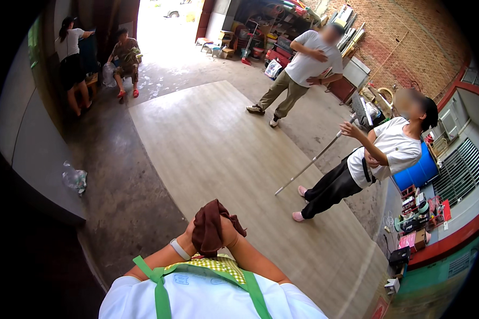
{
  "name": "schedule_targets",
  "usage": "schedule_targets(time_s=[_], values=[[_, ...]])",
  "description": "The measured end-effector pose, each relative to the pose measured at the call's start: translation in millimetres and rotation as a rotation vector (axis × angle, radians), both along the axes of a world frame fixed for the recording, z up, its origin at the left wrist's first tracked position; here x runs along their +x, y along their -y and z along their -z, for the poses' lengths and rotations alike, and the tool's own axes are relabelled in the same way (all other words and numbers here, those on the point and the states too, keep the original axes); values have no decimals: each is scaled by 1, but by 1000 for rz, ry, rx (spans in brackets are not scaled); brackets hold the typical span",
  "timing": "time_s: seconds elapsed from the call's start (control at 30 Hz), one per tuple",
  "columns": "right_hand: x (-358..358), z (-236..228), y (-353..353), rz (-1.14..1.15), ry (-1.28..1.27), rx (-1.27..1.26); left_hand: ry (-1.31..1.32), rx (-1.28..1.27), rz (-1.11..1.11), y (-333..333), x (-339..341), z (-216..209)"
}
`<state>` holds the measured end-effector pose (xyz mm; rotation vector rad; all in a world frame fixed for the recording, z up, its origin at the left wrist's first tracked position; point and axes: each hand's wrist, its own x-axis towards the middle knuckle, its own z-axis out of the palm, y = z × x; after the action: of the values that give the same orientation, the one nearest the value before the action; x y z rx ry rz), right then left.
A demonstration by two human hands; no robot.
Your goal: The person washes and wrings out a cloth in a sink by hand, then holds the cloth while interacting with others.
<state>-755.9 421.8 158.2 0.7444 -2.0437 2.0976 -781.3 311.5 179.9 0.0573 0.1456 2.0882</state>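
Note:
A dark brown cloth [210,226], bunched up, is held in front of my chest. My left hand [189,236], with a white band on its wrist, grips it from the left side. My right hand [229,234] presses against it from the right. Folds of the cloth cover most of my fingers, and one loose corner sticks out past the right hand. Just below are a yellow checked apron [213,263] and its green straps.
Ahead lies a pale floor sheet [218,143] on concrete. A person [388,154] holding a long pole [314,159] stands at right; another [308,69] stands farther back. Two more are at far left, one seated. A plastic bag [74,178] lies left; boxes and tools line the right wall.

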Motion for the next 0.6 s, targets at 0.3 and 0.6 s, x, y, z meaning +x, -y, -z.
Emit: schedule_targets(time_s=[0.3, 0.6], values=[[4, -38, 1, -358, 769, -829, 61, 50, 50, 3, -4, 2], [1, -10, -6, -204, 569, -547, 92, 187, 102, 8, -15, 19]])
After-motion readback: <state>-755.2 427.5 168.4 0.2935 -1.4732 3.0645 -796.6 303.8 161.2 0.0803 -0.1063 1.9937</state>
